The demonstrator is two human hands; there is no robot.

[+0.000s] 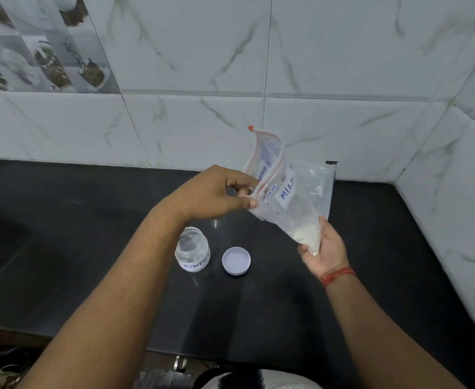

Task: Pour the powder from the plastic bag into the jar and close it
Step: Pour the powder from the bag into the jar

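Note:
A clear zip-top plastic bag (pixel 295 197) with a label reading "MILK" hangs in the air above the black counter, its red-striped mouth gaping open. White powder has gathered in its lowest corner. My left hand (pixel 216 193) pinches the bag's open edge. My right hand (pixel 324 248) cups the powder-filled corner from below. A small clear jar (pixel 192 249) labelled "POWDER" stands uncapped on the counter below my left wrist. Its white lid (pixel 236 260) lies upside down just right of the jar.
The black stone counter (pixel 76 248) runs back to a white marble-tiled wall (pixel 202 122) and meets a side wall on the right. Its front edge lies near the bottom of the view, with clutter below it.

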